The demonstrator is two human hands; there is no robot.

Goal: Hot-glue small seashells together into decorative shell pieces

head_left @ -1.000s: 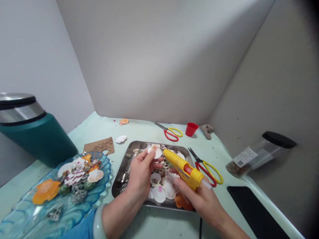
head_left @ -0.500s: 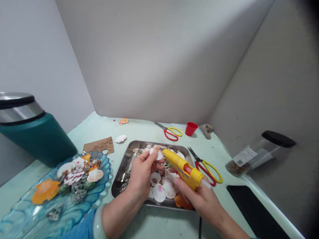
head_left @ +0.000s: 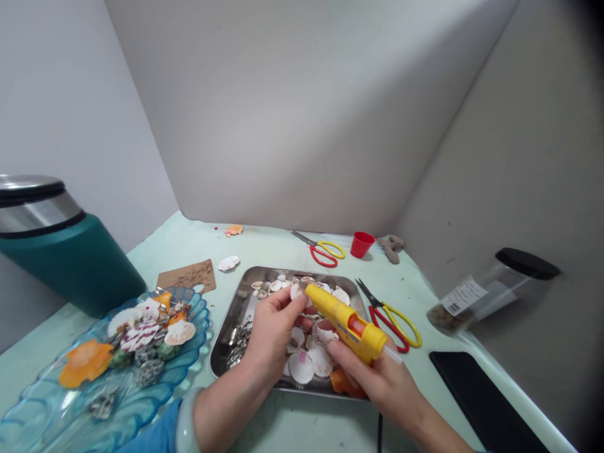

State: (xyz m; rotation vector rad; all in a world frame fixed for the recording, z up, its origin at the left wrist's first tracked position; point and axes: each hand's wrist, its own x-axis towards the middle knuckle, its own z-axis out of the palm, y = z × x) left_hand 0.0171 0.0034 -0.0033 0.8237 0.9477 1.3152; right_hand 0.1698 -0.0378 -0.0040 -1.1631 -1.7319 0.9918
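In the head view, a small pale shell (head_left: 297, 291) is being pinched between the thumb and fingertips of the left hand (head_left: 271, 330), which is closed on it above the far part of a metal tray (head_left: 238, 296). The tray is being kept between the two forearms and is holding a loose heap of more shells (head_left: 302, 365).

A yellow glue gun (head_left: 346, 321) is being gripped by the right hand (head_left: 377, 377), whose fingers are wrapped round the handle. The gun's long axis is being held on a slant from near right to far left, so that the nozzle is being pointed straight at the pinched shell. Nozzle tip and shell are being held just beside each other; whether they are touching cannot be told. The shell is lying to the far left of the right hand, and the left hand is the nearer one.

A blue glass dish (head_left: 201, 340) with coloured shells is being shown on the left of the table (head_left: 264, 245), with a teal container (head_left: 61, 251) beyond it. Red-and-yellow scissors (head_left: 391, 318) are lying just right of the tray.
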